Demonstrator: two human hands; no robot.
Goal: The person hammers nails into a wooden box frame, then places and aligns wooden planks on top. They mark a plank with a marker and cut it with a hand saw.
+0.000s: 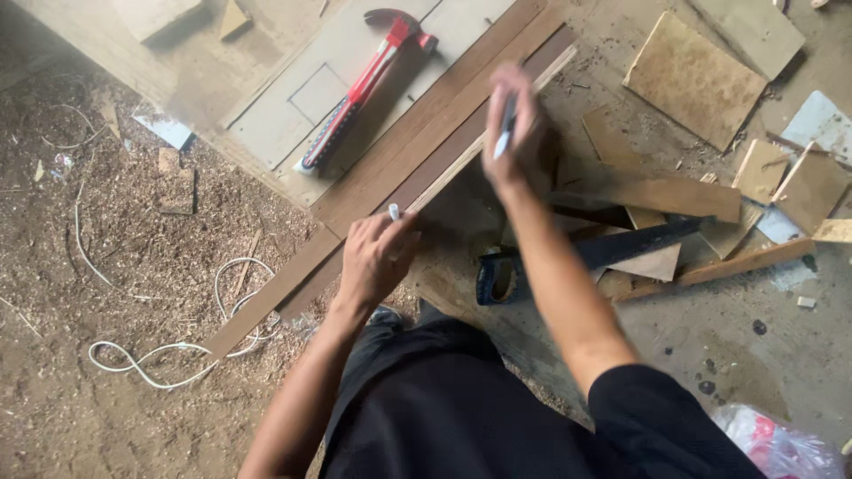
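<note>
My left hand [377, 253] is closed around a small white pen cap [394, 211], just over the near part of a long brown wooden strip [417, 133]. My right hand [517, 129] grips a grey pen [505, 135], held above a thin pale strip [497, 120] that lies along the brown one. The right hand is blurred by motion. Both strips run diagonally from lower left to upper right.
A red-handled claw hammer [364, 82] lies on a pale board [346, 89]. A handsaw [595, 253] rests by my right forearm. Scrap wood pieces [692, 80] lie to the right, a white cable [177, 350] on the sawdust-covered floor at left, a plastic bag [777, 443] at lower right.
</note>
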